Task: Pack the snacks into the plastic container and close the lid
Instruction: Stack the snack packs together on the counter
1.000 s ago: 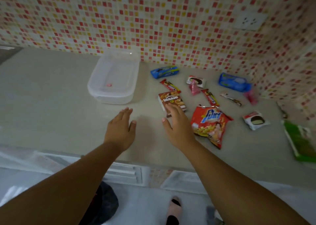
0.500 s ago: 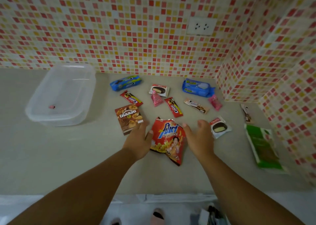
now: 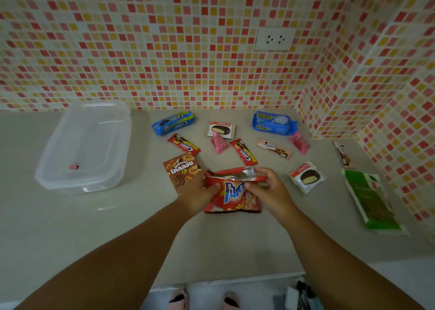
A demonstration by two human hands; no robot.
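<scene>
Hands meet on a red chip bag lying mid-counter: the left hand grips its left edge, the right hand pinches the folded silver top. The clear plastic container sits far left, lid on, well apart. Other snacks lie scattered behind the bag.

Setting: tiled kitchen corner, beige countertop.
Mosaic wall of red, orange, cream tiles rises behind the countertop; white socket set in it, upper right; second tiled wall juts out right of the socket.
</scene>
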